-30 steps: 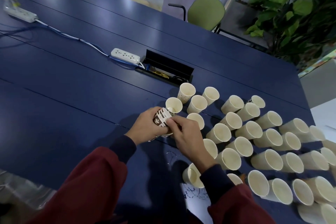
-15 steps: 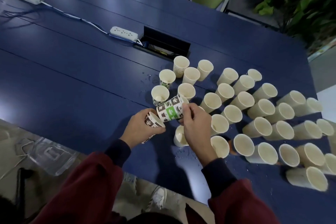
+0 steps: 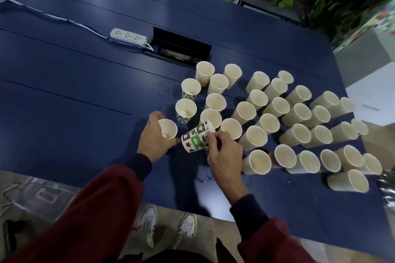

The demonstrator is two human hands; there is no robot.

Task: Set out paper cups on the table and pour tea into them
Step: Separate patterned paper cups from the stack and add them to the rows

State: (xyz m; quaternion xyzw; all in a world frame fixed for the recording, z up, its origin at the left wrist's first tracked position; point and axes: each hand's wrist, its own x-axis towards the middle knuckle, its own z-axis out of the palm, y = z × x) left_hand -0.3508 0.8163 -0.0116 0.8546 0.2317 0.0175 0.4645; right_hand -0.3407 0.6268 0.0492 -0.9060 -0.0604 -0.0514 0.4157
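- Two cups are held at the near left edge of the group. One cup (image 3: 168, 128) is gripped upright, mouth up, in the left hand (image 3: 152, 139), whose fingers are curled round its wall. Contact with the table (image 3: 74, 92) cannot be told.
- A patterned cup (image 3: 195, 140) is pinched in the right hand (image 3: 224, 157), just right of the first.
- Its long axis is tilted, running from near left to far right, the near end pointed at the left hand.
- The standing cups (image 3: 185, 111) are massed far and right; bare table lies left, nearer the left hand.
- Green, brown and white picture squares are printed on it; no word can be read.
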